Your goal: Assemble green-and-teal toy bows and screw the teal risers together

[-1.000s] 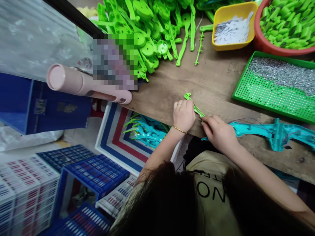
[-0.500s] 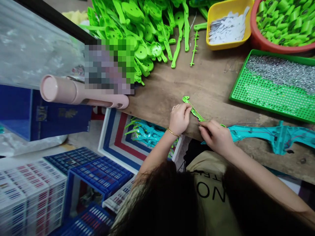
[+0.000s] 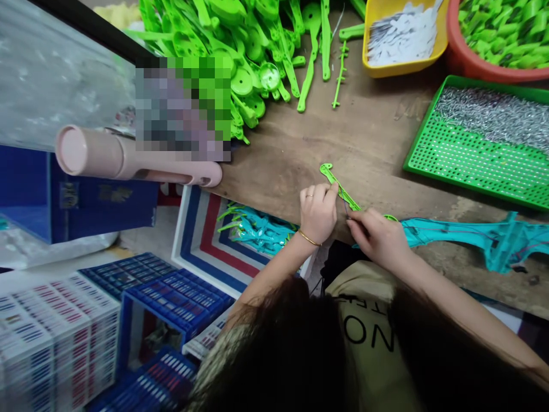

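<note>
My left hand [image 3: 318,213], with a bracelet at the wrist, pinches a narrow green plastic part [image 3: 349,198] with a hooked far end. My right hand [image 3: 380,233] is closed, its thumb and forefinger on a thin dark wire [image 3: 345,207] that runs along the green part. Beyond the right hand, a long teal plastic frame [image 3: 454,232] lies along the table edge, with thin wires on it. A round green piece shows just behind my right fingers, mostly hidden.
Green plastic parts [image 3: 240,83] are heaped at the back left. A yellow tray [image 3: 381,70] of white strips, a red tub [image 3: 461,48] of green pieces and a green basket [image 3: 429,154] of metal pieces stand back right. A pink cylinder [image 3: 96,153] lies left, above crates [image 3: 171,297].
The view has shifted slightly. Both hands keep their grip on the green part and the wire, with only a small turn of the left hand.
</note>
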`<state>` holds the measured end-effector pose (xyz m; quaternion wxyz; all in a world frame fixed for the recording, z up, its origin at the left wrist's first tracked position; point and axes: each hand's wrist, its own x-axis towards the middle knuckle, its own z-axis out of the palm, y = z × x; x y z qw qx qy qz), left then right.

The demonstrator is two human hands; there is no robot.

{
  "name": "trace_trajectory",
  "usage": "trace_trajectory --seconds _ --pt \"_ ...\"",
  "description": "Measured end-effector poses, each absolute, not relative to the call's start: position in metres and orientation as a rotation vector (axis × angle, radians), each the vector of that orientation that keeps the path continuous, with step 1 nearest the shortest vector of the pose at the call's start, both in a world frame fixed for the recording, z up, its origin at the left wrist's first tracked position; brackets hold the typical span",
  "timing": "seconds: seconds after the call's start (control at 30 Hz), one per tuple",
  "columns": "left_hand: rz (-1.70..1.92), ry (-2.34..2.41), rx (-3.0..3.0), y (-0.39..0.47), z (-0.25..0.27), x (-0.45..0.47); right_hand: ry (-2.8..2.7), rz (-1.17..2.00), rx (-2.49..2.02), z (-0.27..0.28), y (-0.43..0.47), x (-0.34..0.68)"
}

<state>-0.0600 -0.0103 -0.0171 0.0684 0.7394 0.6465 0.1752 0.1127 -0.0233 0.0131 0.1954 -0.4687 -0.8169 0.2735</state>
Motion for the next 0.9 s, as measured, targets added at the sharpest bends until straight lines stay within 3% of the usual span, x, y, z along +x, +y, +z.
trace_trajectory --seconds 0.37,0.53,0.73,0.9 --pt "0.877 1.696 2.12 -0.005 -0.011 -0.08 -2.293 0.773 -1.302 0.016 -0.019 0.111" --pt "0.909 1.361 2.2 -0.005 -0.014 -0.075 -2.241 0.97 -1.262 0.033 -0.007 0.118" --pt "0.904 1.366 2.162 -0.007 -0.022 -0.075 -2.191 1.314 -1.39 0.055 0.014 0.128" --pt "0.959 1.378 2.204 -0.007 -0.024 -0.071 -2.176 1.243 -1.637 0.053 0.02 0.128"
